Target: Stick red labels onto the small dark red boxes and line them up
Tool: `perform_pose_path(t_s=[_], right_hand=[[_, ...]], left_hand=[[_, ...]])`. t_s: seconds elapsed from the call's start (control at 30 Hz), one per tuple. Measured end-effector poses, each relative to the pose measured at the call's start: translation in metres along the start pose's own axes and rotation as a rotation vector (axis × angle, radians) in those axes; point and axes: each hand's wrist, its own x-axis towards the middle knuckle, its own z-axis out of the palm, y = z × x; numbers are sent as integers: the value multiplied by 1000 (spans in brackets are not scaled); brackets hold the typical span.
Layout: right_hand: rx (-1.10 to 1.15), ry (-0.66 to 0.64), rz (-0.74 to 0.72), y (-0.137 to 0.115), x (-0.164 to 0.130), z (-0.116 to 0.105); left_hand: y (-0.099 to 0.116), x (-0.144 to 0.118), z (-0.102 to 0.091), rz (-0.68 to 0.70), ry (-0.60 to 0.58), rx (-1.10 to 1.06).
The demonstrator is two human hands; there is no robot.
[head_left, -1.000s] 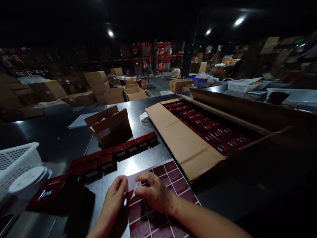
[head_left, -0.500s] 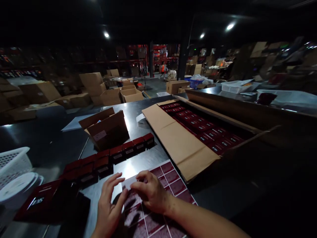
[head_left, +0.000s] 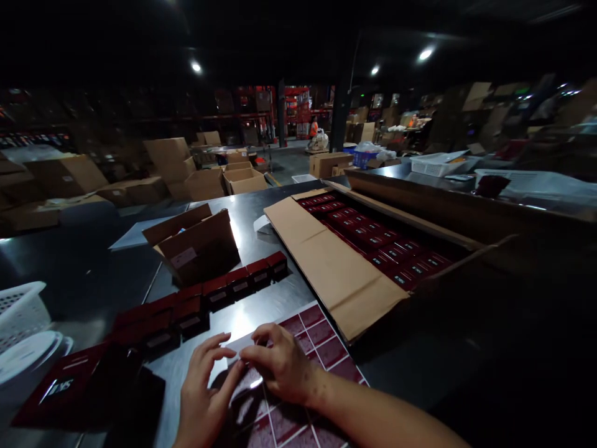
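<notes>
Sticker sheet of dark red labels lay flat on the steel table, near its front edge. Both hands pressed on its near-left corner: left hand with fingers spread, right hand curled, fingertips pinching at a label. Small red boxes stood in rows just behind.

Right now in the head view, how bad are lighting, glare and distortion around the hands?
Head view: dim overall, ceiling and right side nearly black. Glare off the metal table just beyond the left hand and right hand, which cast shadows on the sticker sheet. Wide-angle bending shows along the open carton. Background racks are soft.
</notes>
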Motion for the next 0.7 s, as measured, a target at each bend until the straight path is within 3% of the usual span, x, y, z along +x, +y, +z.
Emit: perform_pose_path(t_s=[0.2,0.47,0.7], right_hand=[[-28,-14,-9,-2,3,-2],[2,72,-28,-6,2,-3],[164,208,242,-3,6,-1]], left_hand=[[3,0,-2,-44,-8,-8],[-2,2,-5,-19,13,-8],[0,3,-9,-212,12,-74]])
